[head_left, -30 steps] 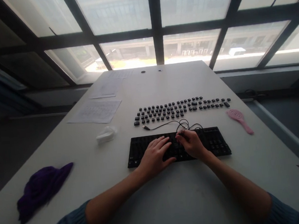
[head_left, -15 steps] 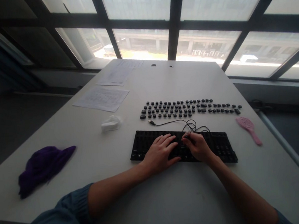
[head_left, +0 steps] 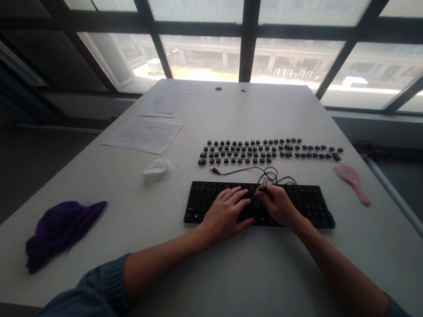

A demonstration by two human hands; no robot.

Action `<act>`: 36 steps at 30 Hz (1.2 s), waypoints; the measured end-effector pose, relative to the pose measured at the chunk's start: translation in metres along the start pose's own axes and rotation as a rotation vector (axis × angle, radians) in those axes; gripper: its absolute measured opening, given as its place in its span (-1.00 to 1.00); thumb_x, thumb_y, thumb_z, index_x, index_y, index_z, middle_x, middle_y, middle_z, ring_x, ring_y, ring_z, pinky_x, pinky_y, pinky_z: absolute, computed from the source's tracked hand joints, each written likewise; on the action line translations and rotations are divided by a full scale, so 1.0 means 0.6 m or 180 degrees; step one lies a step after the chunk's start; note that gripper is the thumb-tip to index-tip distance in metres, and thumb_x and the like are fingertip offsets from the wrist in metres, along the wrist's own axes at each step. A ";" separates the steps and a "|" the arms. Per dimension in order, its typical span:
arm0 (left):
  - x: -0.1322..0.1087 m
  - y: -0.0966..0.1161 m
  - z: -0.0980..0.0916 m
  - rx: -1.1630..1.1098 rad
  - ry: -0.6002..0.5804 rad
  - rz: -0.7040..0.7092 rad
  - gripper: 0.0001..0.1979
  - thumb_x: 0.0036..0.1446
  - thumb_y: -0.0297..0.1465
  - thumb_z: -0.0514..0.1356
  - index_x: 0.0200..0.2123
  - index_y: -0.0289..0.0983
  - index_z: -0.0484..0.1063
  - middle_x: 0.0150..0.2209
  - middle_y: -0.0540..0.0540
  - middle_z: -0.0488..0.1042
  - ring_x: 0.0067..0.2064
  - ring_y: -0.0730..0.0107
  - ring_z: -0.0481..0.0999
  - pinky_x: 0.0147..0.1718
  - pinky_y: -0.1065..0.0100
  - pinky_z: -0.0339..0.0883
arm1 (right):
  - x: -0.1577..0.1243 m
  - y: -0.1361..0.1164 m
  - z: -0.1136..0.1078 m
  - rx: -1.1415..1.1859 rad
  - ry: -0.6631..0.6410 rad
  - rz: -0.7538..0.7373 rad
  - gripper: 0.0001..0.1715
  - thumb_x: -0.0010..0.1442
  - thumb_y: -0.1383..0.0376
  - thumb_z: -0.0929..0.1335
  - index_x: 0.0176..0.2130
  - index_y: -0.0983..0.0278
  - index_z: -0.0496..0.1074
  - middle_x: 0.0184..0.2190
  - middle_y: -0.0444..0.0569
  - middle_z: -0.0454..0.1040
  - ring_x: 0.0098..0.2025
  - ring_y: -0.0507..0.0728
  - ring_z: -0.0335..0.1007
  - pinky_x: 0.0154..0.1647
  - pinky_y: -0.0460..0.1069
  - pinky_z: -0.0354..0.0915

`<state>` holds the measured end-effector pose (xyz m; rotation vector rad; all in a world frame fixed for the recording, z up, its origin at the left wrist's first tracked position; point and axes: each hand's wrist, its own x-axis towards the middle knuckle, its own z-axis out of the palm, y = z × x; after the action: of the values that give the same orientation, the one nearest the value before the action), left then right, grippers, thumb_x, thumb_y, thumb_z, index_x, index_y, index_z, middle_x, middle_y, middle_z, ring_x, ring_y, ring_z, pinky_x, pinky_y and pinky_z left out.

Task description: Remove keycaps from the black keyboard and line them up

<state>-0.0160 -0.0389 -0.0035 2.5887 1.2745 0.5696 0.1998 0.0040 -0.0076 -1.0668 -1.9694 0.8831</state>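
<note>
A black keyboard [head_left: 313, 204] lies on the white table, with many of its keys off. My left hand [head_left: 225, 212] rests on its left and middle part, fingers spread. Over the middle of the keyboard, my right hand [head_left: 277, 203] is pinched around a small dark piece [head_left: 262, 188] that looks like a keycap; a thin tool may be there too, but the fingers hide most of it. Behind the keyboard, loose black keycaps [head_left: 248, 150] stand in rows. A black USB cable [head_left: 235, 170] lies coiled between the rows and the keyboard.
To the left are a purple cloth hat [head_left: 60, 228] and a crumpled white wrapper [head_left: 156, 170]. Printed papers [head_left: 144, 133] lie at the back left of the white table [head_left: 223, 295]. A pink hairbrush [head_left: 351, 181] is right of the keyboard. Large windows stand beyond.
My right hand has risen slightly off the keyboard, and the dark piece between its fingertips shows more clearly. My left hand stays in place. The camera view has shifted a little.
</note>
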 end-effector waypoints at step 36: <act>0.002 -0.002 0.002 -0.0069 0.0015 -0.0042 -0.50 0.18 -0.09 0.25 0.11 -0.21 0.43 0.27 -0.19 0.34 0.32 0.00 0.24 0.29 -0.06 0.09 | -0.023 0.006 -0.002 0.0003 0.0152 -0.0178 -0.81 0.35 0.28 0.29 -0.30 0.26 0.44 -0.50 -0.10 0.42 -0.48 0.07 0.36 -0.42 -0.04 0.28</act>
<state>-0.0159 -0.0373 -0.0046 2.5609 1.2787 0.5842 0.2075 -0.0062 -0.0136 -1.0181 -1.9495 0.8212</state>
